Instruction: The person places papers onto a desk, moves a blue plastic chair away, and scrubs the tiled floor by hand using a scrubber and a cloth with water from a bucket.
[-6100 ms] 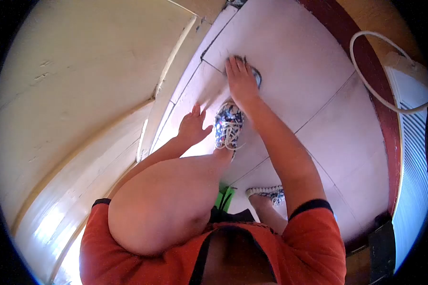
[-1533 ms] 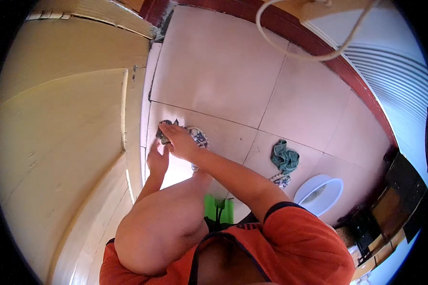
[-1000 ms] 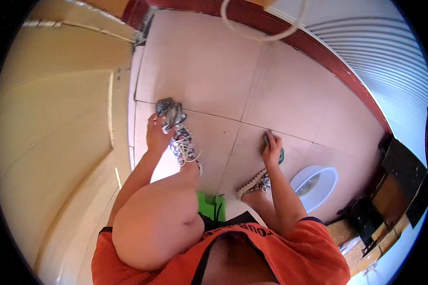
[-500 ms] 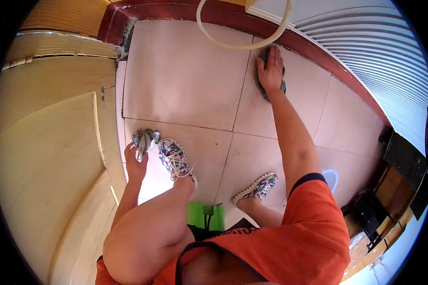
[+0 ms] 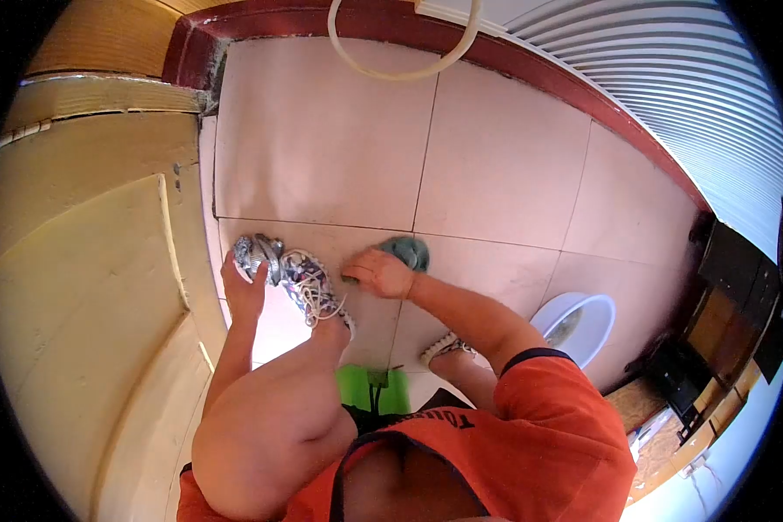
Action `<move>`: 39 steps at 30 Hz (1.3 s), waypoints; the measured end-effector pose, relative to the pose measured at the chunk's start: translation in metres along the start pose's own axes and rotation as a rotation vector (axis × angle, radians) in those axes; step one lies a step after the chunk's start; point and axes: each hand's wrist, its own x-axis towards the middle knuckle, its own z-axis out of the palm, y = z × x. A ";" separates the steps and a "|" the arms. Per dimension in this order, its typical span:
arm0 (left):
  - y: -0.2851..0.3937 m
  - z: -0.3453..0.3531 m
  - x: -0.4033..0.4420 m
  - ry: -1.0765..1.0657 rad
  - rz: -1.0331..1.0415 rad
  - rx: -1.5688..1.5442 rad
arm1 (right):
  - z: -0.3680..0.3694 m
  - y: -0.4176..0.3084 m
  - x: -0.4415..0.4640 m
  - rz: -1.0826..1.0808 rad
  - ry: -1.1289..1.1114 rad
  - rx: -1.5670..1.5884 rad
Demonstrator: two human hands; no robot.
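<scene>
My right hand (image 5: 379, 273) presses a dark green cloth (image 5: 406, 252) onto the pinkish floor tiles, just right of my left shoe (image 5: 307, 283). Part of the cloth lies under the palm and fingers, and the rest sticks out behind the hand. At the left, close to the shoe's toe, my left hand (image 5: 246, 283) is curled around a grey, crumpled, partly shiny bundle (image 5: 257, 252). Its exact kind does not show.
A pale blue basin (image 5: 607, 326) stands at the right, partly behind my right arm. Beneath me is a green seat-like object (image 5: 355, 388). A pale hose (image 5: 390, 76) loops at the top. A yellowish wooden door (image 5: 87, 261) borders the left, a ridged white panel (image 5: 635, 87) the upper right.
My right hand has drawn the green cloth from the far tiles near the hose back towards my left shoe. The basin shows more. My left hand stays at the grey bundle.
</scene>
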 end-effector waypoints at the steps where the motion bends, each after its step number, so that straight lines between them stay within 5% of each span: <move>1: 0.007 -0.003 0.001 0.033 0.088 0.059 | -0.001 -0.012 -0.005 0.228 -0.024 0.129; 6: 0.024 0.009 0.007 -0.087 0.278 0.221 | -0.071 -0.019 -0.010 0.986 0.212 0.356; 8: 0.032 0.010 0.009 -0.043 0.267 0.237 | -0.108 0.021 -0.006 1.046 0.513 0.206; 10: 0.028 0.012 0.012 -0.066 0.290 0.177 | -0.146 0.067 0.007 0.780 0.588 -0.147; 12: 0.023 0.013 0.011 -0.026 0.313 0.147 | -0.144 0.106 0.010 0.894 0.431 -0.655; 14: 0.018 0.012 0.012 -0.072 0.260 0.124 | -0.115 0.117 0.029 0.777 0.480 -0.693; 20: 0.013 0.012 0.009 -0.074 0.316 0.127 | 0.012 0.048 0.117 0.186 -0.173 -0.367; 27: 0.000 0.009 0.015 -0.070 0.313 0.148 | -0.028 0.026 0.061 0.181 -0.362 -0.237; 30: -0.005 0.016 0.015 -0.104 0.316 0.178 | -0.071 0.052 0.087 0.331 -0.293 -0.534; 35: -0.002 -0.001 0.015 -0.173 0.289 0.088 | -0.066 0.137 0.214 0.442 0.109 -0.587; 38: -0.014 -0.010 0.010 -0.157 0.212 -0.025 | -0.016 0.157 0.289 0.241 0.194 -0.665; 39: -0.026 -0.006 0.008 -0.113 0.180 0.011 | 0.014 0.167 0.295 0.130 0.103 -0.449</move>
